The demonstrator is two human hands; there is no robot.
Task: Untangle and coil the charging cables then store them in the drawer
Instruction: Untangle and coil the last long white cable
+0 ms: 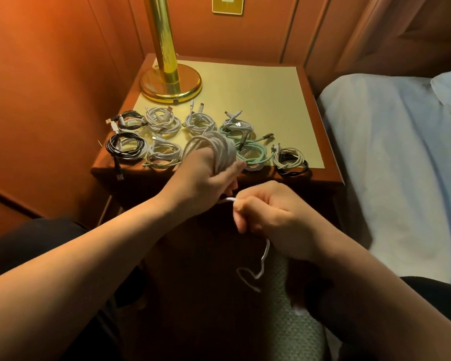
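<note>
The right hand [268,209] has its grip pinched on the loose end of a white cable [263,256], whose tail dangles below it. Just left and beyond, the left hand [206,175] has its grip clamped on the coiled part of that cable. Past both hands, finished coils [164,121] lie in rows on the worktop [258,95], a brass lamp [169,82] behind them.

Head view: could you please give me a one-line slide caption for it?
Left hand holds a white cable coil while the right hand pinches its loose tail, above coiled cables on the nightstand.
</note>
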